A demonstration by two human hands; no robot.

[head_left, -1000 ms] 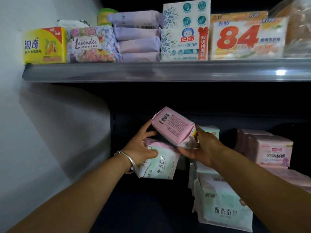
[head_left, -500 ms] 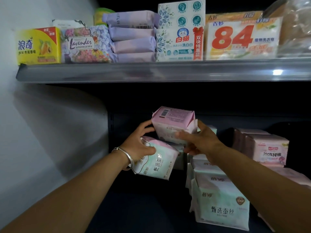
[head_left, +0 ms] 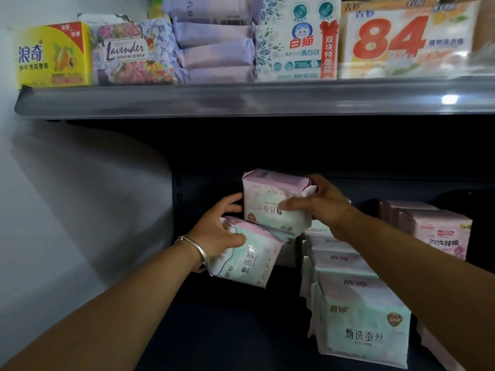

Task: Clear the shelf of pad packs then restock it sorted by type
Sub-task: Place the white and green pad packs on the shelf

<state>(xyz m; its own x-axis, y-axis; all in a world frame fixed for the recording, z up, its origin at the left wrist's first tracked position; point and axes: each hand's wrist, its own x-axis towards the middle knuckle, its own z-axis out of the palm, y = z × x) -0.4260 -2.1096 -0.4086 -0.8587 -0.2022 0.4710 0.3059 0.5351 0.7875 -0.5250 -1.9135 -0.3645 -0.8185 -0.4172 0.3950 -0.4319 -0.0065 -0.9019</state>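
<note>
Head view, lower shelf [head_left: 214, 330], dark inside. Left hand [head_left: 218, 231] curled round the top of a mint-and-pink pad pack [head_left: 247, 259], tilted, held above the shelf floor. Silver bracelet [head_left: 197, 251] on that wrist. Right hand [head_left: 321, 203] gripping a second pad pack [head_left: 270, 202], printed side toward the camera with its lettering upside down, thumb across the front, fingers over the far end; lower edge touching the tilted pack. Just right, a row of mint packs [head_left: 361, 325] standing one behind another. Farther right, pink packs [head_left: 439, 231] stacked. On the upper shelf [head_left: 241, 100]: yellow soap box [head_left: 53, 54], lavender pack [head_left: 131, 52], purple packs [head_left: 214, 44] stacked, white soap pack [head_left: 297, 41], pack marked 84 [head_left: 401, 41].
</note>
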